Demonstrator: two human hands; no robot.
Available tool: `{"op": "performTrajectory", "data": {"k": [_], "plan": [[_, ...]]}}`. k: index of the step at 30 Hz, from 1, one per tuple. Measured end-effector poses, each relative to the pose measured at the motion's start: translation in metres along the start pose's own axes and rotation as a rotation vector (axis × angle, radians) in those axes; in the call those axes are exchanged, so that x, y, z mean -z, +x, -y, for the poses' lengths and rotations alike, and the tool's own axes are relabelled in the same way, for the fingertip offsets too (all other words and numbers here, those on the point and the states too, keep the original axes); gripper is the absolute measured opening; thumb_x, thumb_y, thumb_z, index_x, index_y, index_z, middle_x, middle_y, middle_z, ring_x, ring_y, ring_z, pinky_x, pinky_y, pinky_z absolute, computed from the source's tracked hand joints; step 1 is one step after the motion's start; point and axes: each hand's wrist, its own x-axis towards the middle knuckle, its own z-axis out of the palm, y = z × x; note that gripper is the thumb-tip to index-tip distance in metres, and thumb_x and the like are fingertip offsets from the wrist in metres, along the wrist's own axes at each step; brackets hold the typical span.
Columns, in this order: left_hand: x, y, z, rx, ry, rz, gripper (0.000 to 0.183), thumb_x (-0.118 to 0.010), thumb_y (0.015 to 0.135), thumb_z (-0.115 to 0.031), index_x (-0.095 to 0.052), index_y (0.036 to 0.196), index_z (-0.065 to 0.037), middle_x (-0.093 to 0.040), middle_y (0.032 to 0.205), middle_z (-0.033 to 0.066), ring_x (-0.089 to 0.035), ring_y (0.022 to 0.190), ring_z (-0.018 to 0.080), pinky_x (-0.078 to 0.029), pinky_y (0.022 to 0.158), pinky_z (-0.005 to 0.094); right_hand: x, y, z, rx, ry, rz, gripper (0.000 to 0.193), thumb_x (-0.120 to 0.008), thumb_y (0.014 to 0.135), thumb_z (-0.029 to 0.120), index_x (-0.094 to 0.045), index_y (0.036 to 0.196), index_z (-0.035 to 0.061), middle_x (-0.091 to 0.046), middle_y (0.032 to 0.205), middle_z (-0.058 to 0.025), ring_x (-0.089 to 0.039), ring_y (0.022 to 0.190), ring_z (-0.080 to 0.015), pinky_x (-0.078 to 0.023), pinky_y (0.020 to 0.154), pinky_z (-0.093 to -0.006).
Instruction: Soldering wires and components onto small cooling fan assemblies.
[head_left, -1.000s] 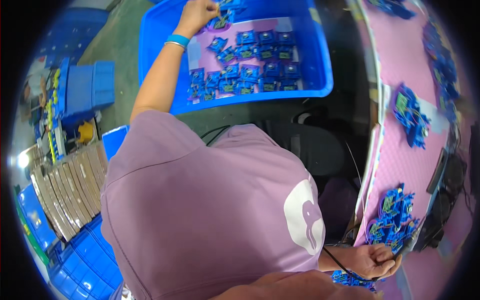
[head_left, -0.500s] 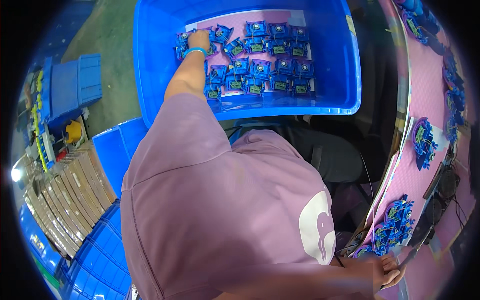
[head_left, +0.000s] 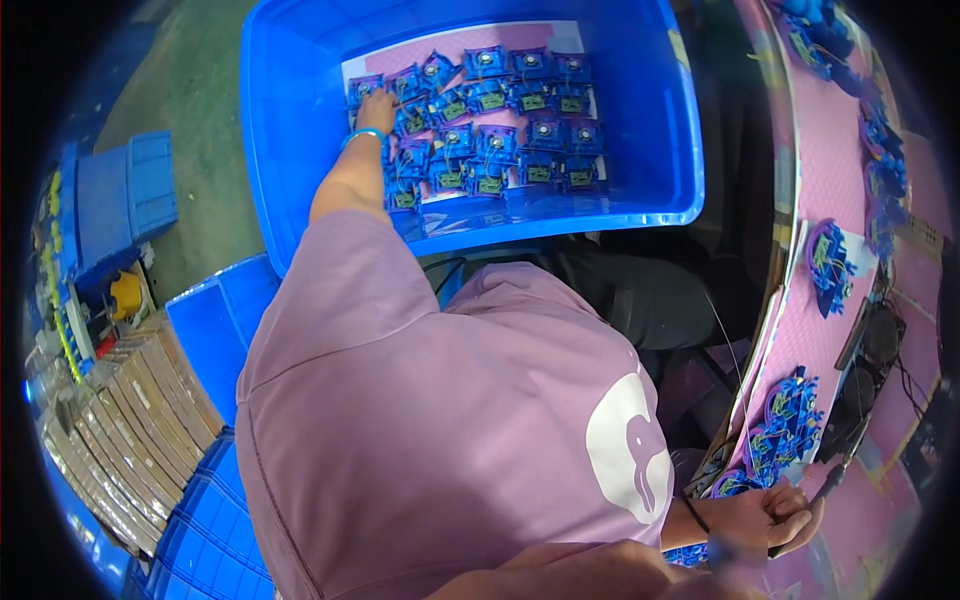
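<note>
At the upper left, my left hand (head_left: 374,112) reaches down into a large blue bin (head_left: 660,195). Its fingers look slightly apart and rest over or against a small blue module (head_left: 363,90) at the left end of the back row; the fingertips are partly hidden. Several like modules, with purple parts, green circuit boards and thin wires, lie in rows on a pink sheet (head_left: 450,42) inside. Far off at the lower right, my right hand (head_left: 785,520) is closed round a slim dark pen-like tool (head_left: 832,482) with a thin tip. Beside that hand sits a cluster of blue modules (head_left: 785,425).
A pink-topped workbench (head_left: 785,345) runs down the right, with another blue module (head_left: 830,265) and dark cables on it. A dark seat (head_left: 640,300) stands below the bin. Stacked cardboard (head_left: 150,420) and blue crates (head_left: 125,200) are at the left.
The whole view has shifted, with the bin and bench now further left. My left hand has slid slightly left and nearer, uncovering a module beside it. My right hand still grips the tool.
</note>
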Motion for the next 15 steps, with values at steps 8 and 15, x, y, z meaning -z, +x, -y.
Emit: {"op": "performTrajectory", "data": {"k": [8,15], "plan": [[0.068,0.055,-0.068,-0.141,0.014,0.190,0.030,-0.062,0.081,-0.010,-0.069,0.110,-0.005,-0.069,0.113,0.0190,-0.064,0.109,0.0372,-0.050,0.096,0.0472,0.000,-0.013,-0.016,0.248,-0.461,-0.064,0.016,-0.046,0.100,0.005,-0.057,0.101,-0.0071,-0.059,0.090,-0.0126,-0.031,0.053,-0.0088,-0.025,0.046,-0.0229],[0.266,0.031,-0.424,-1.062,-0.904,-0.387,0.022,-0.074,0.083,-0.007,-0.073,0.105,-0.010,-0.070,0.107,0.0097,-0.068,0.099,0.0268,-0.055,0.085,0.0343,-0.005,-0.012,-0.001,-0.149,0.149,-0.201,0.025,-0.047,0.098,0.010,-0.061,0.111,-0.0068,-0.035,0.058,0.0010,-0.031,0.051,-0.0067,-0.023,0.045,-0.0230]]}}
